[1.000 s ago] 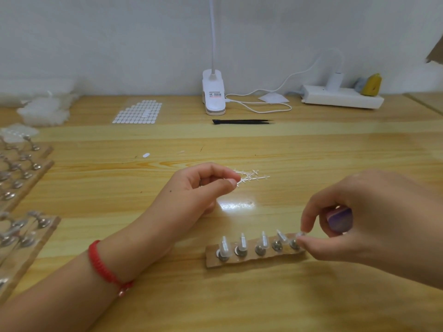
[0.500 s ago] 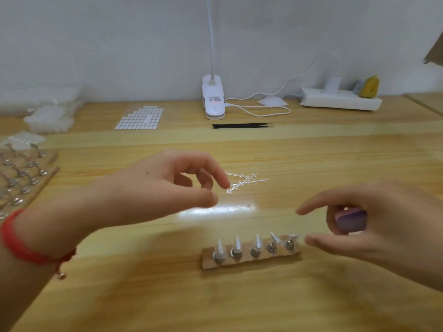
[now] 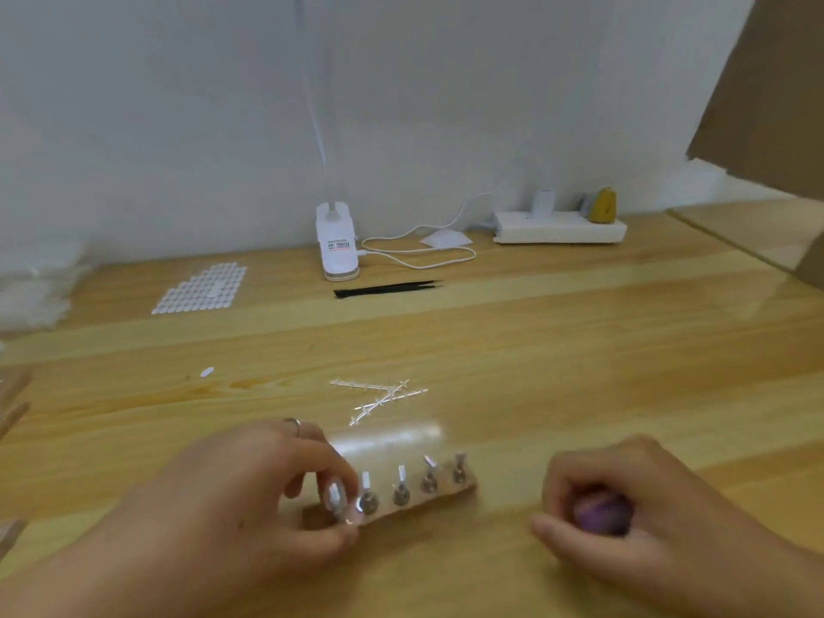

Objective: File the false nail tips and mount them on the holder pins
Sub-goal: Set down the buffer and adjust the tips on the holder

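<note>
Pinching the leftmost of five pins on the holder strip with left hand, thumb and forefinger closed on its nail tip, blurred. Curls right hand round one purple block, just right of the strip. Carries four more nail tips on the other pins. Beyond on the table: three clear sprues, crossed; one pair of black tweezers.
</note>
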Tool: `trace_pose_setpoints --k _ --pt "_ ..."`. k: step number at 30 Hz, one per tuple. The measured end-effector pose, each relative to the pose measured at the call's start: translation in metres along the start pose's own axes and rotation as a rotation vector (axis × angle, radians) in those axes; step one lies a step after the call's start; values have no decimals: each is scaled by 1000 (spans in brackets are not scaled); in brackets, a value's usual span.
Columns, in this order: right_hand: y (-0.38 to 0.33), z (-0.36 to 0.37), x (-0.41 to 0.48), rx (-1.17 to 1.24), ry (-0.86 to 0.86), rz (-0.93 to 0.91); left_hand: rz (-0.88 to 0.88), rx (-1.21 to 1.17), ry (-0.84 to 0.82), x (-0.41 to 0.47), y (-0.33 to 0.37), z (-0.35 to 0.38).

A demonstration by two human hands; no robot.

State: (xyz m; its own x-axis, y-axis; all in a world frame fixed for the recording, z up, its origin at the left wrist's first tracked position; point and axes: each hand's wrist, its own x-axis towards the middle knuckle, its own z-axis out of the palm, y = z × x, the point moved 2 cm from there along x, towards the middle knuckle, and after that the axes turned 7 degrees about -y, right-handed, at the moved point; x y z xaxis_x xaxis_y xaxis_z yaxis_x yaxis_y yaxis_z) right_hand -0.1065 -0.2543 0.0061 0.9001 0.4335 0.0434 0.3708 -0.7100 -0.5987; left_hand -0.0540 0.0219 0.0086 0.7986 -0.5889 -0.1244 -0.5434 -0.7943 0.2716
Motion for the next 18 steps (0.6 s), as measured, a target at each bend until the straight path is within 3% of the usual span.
trace_pose_setpoints --k 4,9,12,15,18 --pt "6 10 0 -114 -44 -162 37 -149 105 71 29 -24" --pt "12 2 55 -351 39 -167 86 -343 97 224 111 -22" --pt "33 -5 69 -355 94 -59 102 -495 17 304 161 -7" --pt "62 -29 69 -410 181 93 136 -481 2 362 206 1" --pt "118 -73 57 -403 342 458 147 -401 -26 404 241 -1"
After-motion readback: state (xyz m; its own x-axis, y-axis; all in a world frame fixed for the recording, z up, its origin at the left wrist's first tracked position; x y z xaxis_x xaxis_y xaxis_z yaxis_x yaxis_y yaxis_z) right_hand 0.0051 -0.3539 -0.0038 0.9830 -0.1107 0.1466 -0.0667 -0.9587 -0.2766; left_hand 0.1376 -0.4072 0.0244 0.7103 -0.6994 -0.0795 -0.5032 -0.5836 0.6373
